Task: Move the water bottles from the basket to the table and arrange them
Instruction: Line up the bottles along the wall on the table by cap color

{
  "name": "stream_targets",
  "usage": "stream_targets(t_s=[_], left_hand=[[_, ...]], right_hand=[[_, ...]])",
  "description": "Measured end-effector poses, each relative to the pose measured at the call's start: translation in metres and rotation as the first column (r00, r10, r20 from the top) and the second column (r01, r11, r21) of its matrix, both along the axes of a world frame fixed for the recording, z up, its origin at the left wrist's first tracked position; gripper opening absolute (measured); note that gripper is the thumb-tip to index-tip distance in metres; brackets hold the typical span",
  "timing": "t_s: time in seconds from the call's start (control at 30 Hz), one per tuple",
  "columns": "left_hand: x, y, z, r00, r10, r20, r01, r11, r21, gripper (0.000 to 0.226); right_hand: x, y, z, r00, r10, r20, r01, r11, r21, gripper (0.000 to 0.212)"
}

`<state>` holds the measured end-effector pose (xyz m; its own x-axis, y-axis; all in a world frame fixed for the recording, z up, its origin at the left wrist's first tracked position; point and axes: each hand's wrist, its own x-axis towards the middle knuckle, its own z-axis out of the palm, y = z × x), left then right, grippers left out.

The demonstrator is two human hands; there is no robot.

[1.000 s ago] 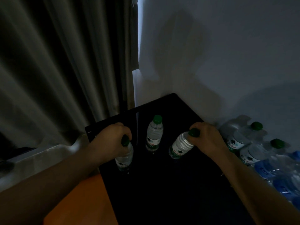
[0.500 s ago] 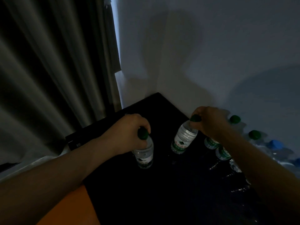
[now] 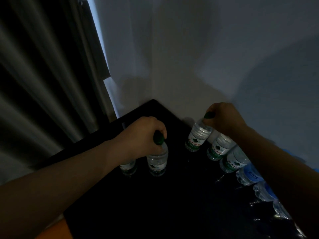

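Green caps (image 3: 158, 138) sit inside both grips. The left hand (image 3: 141, 138) has its fingers curled over the cap of the near water bottle (image 3: 158, 163), which stands upright on the black table (image 3: 172, 207). The right hand (image 3: 224, 119) pinches the cap of the far water bottle (image 3: 197, 137), whose base is down by the table's back edge close to the white wall (image 3: 207, 49); the dim light hides whether it is fully set down. Just left of the near water bottle, a third bottle (image 3: 128, 167) stands half hidden under the left wrist. Right of the far water bottle, two green-labelled bottles (image 3: 218, 150) stand side by side, then blue-labelled bottles (image 3: 251, 175) run on beneath the right forearm; whether these are on the table or beside it is unclear. Grey curtains (image 3: 43, 75) hang at left, and an orange surface (image 3: 55, 230) shows at the bottom-left corner.
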<state>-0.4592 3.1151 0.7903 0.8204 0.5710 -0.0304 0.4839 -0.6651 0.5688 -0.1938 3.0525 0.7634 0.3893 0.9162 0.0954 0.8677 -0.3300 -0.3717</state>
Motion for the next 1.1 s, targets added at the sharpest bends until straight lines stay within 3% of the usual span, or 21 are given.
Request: stream_targets(t_s=[0.37,1.1], left_hand=[[0.037,0.009,-0.014,0.999,-0.032,-0.036,0.032,0.999,0.001,0.031],[0.065,0.027,-0.027,0.997,-0.067,-0.031,0.068,0.997,0.042,0.031]], right_hand=[[0.039,0.002,-0.022,0.993,-0.116,0.014,0.117,0.992,-0.053,0.018],[0.042,-0.009,-0.033,0.980,-0.181,0.080,0.184,0.982,-0.033,0.029]])
